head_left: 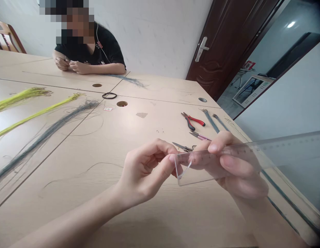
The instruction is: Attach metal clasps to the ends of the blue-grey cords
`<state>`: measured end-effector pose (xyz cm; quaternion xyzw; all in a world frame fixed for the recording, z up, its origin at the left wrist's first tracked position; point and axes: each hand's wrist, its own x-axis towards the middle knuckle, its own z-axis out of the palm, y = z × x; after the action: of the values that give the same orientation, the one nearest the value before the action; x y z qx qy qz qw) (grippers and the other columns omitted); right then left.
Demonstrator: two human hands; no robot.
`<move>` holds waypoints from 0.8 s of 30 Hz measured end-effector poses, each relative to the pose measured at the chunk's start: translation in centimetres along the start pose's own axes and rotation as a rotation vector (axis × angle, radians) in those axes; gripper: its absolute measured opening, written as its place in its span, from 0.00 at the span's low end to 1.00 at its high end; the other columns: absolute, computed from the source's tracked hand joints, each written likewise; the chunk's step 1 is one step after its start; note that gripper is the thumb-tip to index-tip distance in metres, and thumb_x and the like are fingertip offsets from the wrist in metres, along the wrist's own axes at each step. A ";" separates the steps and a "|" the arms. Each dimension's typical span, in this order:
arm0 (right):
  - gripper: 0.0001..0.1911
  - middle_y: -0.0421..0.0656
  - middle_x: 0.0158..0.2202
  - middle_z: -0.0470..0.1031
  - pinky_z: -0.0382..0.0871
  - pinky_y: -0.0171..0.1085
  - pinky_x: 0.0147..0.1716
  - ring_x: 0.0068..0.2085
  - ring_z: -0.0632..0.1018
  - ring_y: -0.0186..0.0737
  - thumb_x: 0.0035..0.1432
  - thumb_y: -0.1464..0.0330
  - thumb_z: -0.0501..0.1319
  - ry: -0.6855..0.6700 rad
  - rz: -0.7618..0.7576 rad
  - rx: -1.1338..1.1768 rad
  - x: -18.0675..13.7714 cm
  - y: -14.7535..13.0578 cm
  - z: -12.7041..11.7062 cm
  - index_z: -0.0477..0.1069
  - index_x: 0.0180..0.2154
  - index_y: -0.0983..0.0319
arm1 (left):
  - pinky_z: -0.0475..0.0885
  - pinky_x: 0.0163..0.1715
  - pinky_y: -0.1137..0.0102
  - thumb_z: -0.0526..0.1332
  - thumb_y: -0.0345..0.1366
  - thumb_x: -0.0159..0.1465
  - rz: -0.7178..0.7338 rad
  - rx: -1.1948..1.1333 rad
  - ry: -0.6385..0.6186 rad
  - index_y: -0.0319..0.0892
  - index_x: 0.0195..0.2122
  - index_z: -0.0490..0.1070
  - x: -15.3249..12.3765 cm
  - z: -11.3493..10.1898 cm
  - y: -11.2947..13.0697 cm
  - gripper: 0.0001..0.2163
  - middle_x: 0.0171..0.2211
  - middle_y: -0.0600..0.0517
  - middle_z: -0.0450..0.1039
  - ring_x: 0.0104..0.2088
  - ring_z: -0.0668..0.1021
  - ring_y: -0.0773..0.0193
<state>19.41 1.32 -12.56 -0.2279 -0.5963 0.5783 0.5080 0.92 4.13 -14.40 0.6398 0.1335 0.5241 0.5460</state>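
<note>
My right hand [239, 172] grips a clear plastic ruler [278, 148] that slants up to the right above the table. Thumb and forefinger of my left hand [146, 172] are pinched together at the ruler's near-zero end; whatever lies between them is too small to make out. Just beyond my fingers on the table are small scissors [184, 147], partly hidden by my right hand. Behind them lie a purple-handled tool [199, 135] and pliers [192, 120] with red and black handles.
Grey-blue strand bundles [46, 137] and yellow-green ones [33, 116] lie at left. More grey strands [210, 120] run along the right edge. A black ring band [109, 95] rests near a table hole [122, 103]. Across the table sits a person in a black shirt [110, 44].
</note>
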 end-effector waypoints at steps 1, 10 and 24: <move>0.08 0.38 0.38 0.78 0.72 0.56 0.42 0.48 0.76 0.49 0.63 0.68 0.52 -0.002 -0.002 -0.001 0.0 0.0 0.0 0.69 0.40 0.52 | 0.71 0.26 0.81 0.54 0.26 0.65 0.000 0.001 0.000 0.37 0.32 0.66 0.0 0.0 0.0 0.05 0.25 0.55 0.70 0.25 0.74 0.75; 0.07 0.38 0.38 0.78 0.73 0.53 0.40 0.49 0.76 0.51 0.62 0.68 0.54 0.013 0.026 0.024 0.1 -0.2 0.2 0.69 0.39 0.53 | 0.70 0.26 0.80 0.54 0.26 0.65 0.000 0.025 -0.015 0.39 0.33 0.66 -0.2 -0.2 -0.1 0.05 0.25 0.56 0.69 0.25 0.74 0.75; 0.06 0.39 0.36 0.79 0.72 0.53 0.41 0.44 0.78 0.48 0.61 0.67 0.54 0.037 0.040 -0.013 0.2 -0.4 0.3 0.69 0.37 0.52 | 0.70 0.25 0.78 0.54 0.27 0.65 -0.005 0.052 -0.010 0.40 0.32 0.66 -0.1 0.0 0.0 0.05 0.24 0.55 0.69 0.24 0.73 0.73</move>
<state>19.19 1.21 -12.07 -0.2538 -0.5857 0.5803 0.5057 0.87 4.08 -14.51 0.6561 0.1459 0.5156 0.5314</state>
